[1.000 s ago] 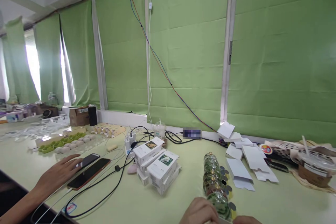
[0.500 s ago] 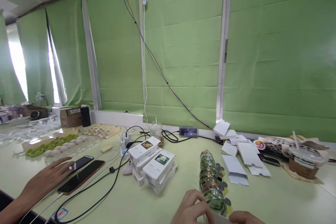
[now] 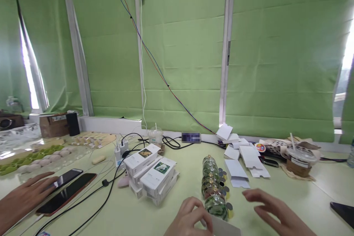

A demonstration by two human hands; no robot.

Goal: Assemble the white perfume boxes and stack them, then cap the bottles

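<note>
At the bottom centre my left hand (image 3: 190,218) is closed on a white piece of cardboard (image 3: 225,226), partly cut off by the lower edge. To its right my right hand (image 3: 276,210) is raised over the table with fingers apart, holding nothing. Just beyond the cardboard stands a row of small clear glass jars (image 3: 215,206) with green and reddish contents and gold-coloured knobs. Small grey discs with yellow tabs (image 3: 229,206) lie along the row's right side. Behind my right hand lie loose white folded cartons (image 3: 238,173).
Printed white boxes (image 3: 157,180) are stacked left of the jars. Another person's hand (image 3: 30,195) rests by two phones (image 3: 66,193), with cables running nearby. A plastic cup with a straw (image 3: 300,160) stands at right; a dark phone (image 3: 344,212) lies at the right edge.
My right hand has let go of the cardboard and moved up and right, its fingers spreading. My left hand still holds the cardboard. The view has turned right.
</note>
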